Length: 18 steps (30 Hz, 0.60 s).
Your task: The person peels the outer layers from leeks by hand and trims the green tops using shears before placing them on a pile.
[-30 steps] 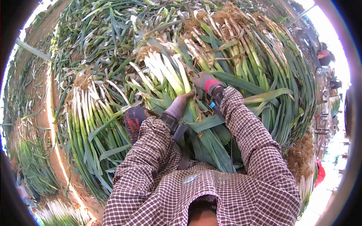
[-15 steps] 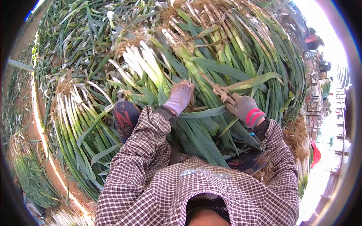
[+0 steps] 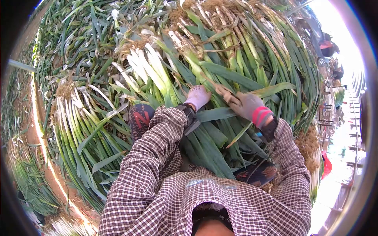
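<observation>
My left hand [image 3: 198, 97], in a pale purple glove, has its fingers curled at a thick green onion [image 3: 195, 65]; the fingertips are partly hidden. My right hand [image 3: 250, 107], in a grey glove with a pink-striped cuff, is closed on a tan strip [image 3: 214, 83] that looks like a dried leaf, lying along the stalk. Broad green leaves [image 3: 208, 147] spread below both hands toward my lap. Just above my left hand lies a bunch of white-stemmed green onions [image 3: 151, 69]. Behind my right hand, soil-stained unpeeled green onions [image 3: 240, 43] are heaped with roots pointing away.
On the left rests another bunch of cleaned green onions [image 3: 80, 122]. Loose leaf scraps [image 3: 86, 35] cover the ground at the upper left. My knee [image 3: 139, 120] is beside my left forearm. Brown roots [image 3: 309, 149] show at the right, near a red object [image 3: 326, 165].
My left hand has shifted slightly right, closer to the right hand. The right hand has moved slightly up and left, and its fingers have come nearer the stalk.
</observation>
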Each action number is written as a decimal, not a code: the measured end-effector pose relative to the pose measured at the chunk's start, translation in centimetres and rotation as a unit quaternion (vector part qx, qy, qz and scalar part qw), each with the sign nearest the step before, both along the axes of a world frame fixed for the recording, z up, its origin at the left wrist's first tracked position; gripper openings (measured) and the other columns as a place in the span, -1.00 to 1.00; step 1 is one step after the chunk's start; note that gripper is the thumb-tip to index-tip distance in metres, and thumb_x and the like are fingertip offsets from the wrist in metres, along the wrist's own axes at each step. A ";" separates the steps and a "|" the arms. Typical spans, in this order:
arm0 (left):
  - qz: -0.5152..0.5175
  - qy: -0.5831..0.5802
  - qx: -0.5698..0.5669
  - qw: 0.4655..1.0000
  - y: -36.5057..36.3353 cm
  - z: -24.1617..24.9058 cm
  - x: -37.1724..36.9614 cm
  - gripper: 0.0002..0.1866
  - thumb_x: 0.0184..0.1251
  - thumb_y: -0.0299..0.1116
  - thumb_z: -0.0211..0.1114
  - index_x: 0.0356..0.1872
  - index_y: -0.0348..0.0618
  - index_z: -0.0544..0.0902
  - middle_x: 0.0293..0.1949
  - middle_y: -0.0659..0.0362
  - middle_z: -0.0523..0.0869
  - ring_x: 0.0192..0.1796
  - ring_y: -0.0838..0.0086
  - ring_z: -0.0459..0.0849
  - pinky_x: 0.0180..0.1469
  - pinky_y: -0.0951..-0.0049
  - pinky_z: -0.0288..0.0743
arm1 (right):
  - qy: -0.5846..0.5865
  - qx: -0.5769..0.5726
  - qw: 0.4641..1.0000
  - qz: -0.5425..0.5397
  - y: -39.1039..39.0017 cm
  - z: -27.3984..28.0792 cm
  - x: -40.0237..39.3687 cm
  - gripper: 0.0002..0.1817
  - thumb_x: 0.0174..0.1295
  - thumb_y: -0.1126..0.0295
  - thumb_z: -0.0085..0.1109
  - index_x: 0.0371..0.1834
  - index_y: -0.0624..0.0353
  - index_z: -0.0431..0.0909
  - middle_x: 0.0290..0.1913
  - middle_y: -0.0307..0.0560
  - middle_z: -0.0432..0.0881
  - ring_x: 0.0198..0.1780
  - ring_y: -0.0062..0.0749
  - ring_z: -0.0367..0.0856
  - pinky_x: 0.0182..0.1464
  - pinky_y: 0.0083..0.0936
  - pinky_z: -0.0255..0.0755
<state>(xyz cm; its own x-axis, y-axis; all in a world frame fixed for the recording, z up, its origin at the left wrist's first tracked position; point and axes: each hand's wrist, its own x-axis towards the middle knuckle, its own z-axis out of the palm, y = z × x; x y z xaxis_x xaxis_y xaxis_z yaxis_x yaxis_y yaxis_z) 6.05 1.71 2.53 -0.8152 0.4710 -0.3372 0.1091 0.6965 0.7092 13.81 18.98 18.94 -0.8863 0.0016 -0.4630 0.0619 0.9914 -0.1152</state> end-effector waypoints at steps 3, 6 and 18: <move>0.047 -0.135 0.006 0.990 1.1 1.5 -0.8 -0.37 0.21 0.05 0.25 0.00 -0.42 0.68 0.06 -0.28 0.67 0.17 -0.04 0.65 0.21 0.15 0.51 | -0.006 0.012 1.000 0.008 1.2 1.4 2.6 -0.48 0.29 -0.10 0.10 -0.15 0.21 0.56 -0.29 0.28 0.68 -0.19 0.20 0.67 -0.12 0.01 0.50; 0.098 -0.142 0.036 0.984 2.6 0.0 -0.8 -0.36 0.19 0.08 0.26 -0.03 -0.41 0.69 0.04 -0.27 0.69 0.15 -0.05 0.66 0.18 0.15 0.52 | -0.012 0.019 1.000 0.002 1.9 0.9 3.6 -0.51 0.28 -0.07 0.13 -0.11 0.21 0.58 -0.30 0.30 0.67 -0.20 0.24 0.65 -0.14 0.00 0.50; 0.367 -0.369 0.429 0.738 3.7 -2.9 -1.9 -0.65 0.27 -0.28 0.26 -0.02 -0.31 0.66 -0.20 -0.05 0.77 -0.19 0.13 0.74 -0.09 0.20 0.62 | 0.080 -0.086 0.993 -0.029 -2.3 -3.9 -8.7 -0.40 0.25 -0.19 0.11 -0.17 0.24 0.63 -0.21 0.30 0.69 -0.07 0.22 0.65 -0.04 -0.05 0.49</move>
